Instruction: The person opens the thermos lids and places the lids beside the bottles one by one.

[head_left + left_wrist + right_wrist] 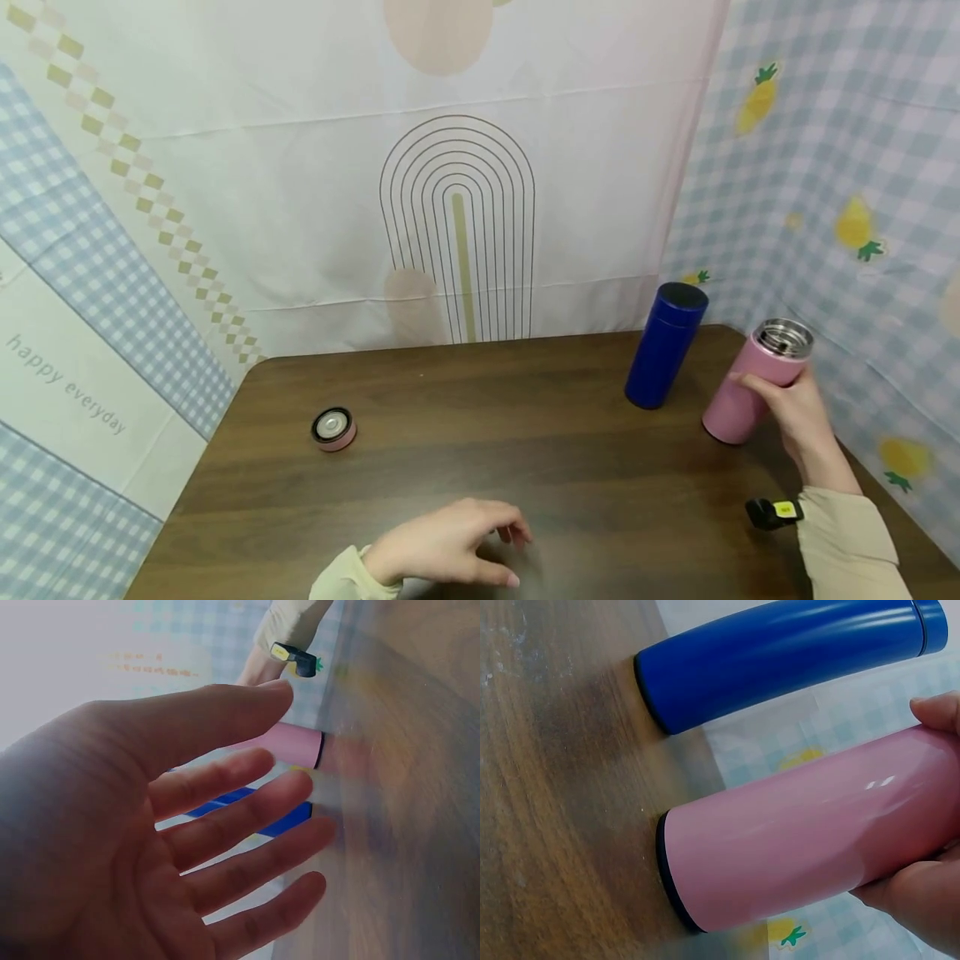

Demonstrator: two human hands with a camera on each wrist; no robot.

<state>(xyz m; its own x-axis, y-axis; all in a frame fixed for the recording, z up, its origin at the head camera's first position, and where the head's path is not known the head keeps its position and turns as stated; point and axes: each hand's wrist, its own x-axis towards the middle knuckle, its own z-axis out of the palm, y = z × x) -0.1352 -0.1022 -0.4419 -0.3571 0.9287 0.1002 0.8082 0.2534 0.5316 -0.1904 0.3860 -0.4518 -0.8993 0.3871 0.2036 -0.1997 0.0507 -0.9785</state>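
Note:
My right hand (798, 408) grips the upper part of a pink thermos (738, 400) at the table's right side. The thermos has no lid on, and its steel mouth faces up. In the right wrist view, the thermos's dark base is close over the tabletop, with fingers on both sides of its body. To its left stands a blue thermos (666, 346) with its dark-topped lid on. My left hand (450, 542) hovers over the front middle of the table, fingers loosely bent and holding nothing. Far to the left lies a pink lid (333, 429), its inner side up.
The brown wooden table (480, 433) has rounded back corners. A pale printed cloth (322, 208) hangs behind it, and a checked cloth with pineapples (847, 208) hangs close along the right edge. A small black camera (772, 512) sits on the right wrist.

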